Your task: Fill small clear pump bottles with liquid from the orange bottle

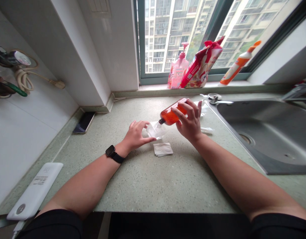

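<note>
Item one: red bottle (169,116), above the bench (167,186), tilted with its dark neck toward eight o'clock at the clear cup's mouth; right hand (191,121), grip closed around the bottle's base end, fingers over it and thumb beneath. Item two: clear cup (155,131), left hand (136,134), grip pinching its sides between fingers and thumb; any contact between neck and cup cannot be told. Around the cup: folded tissue (163,149) at five o'clock, power bank (35,191) at eight, phone (84,122) at nine, sink (274,136) at three.
</note>
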